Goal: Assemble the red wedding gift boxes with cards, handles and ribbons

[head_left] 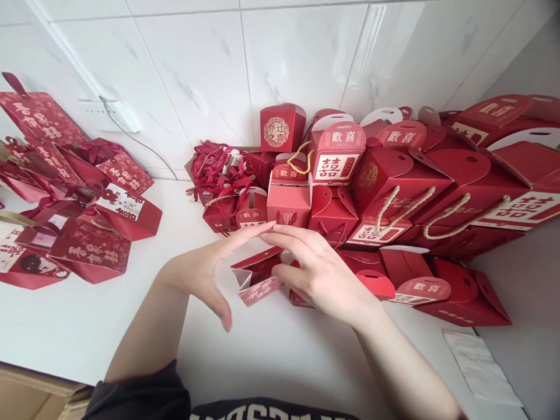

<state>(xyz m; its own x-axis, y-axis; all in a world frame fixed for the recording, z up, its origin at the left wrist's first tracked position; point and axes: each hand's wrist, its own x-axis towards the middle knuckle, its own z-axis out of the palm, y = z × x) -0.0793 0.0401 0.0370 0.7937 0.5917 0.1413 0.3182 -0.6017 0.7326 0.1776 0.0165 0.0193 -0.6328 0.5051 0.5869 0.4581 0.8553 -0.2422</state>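
Red card is seen on the left of the white desk (83, 326), where gift boxes (90, 254) are clustered against the far edge. Below the near left edge, a cardboard box (32, 396) is partly shown. Over the middle, the left hand (196, 268) is held empty, its fingers pressed together and pointed right, its thumb spread toward the near edge. An open box (258, 286) is placed just right of that thumb, nearer the viewer than the meeting fingertips. Its long axis appears slanted, the right end closer to the far edge but hidden; its mouth is turned left. The right hand (315, 274) is the nearer: its fingers are stretched left, tips met by the left hand's, with nothing seen pinched; whether the box is touched cannot be told. Toward the far right corner, red boxes (394, 175) are stacked; white paper (479, 364) is laid by the right edge.
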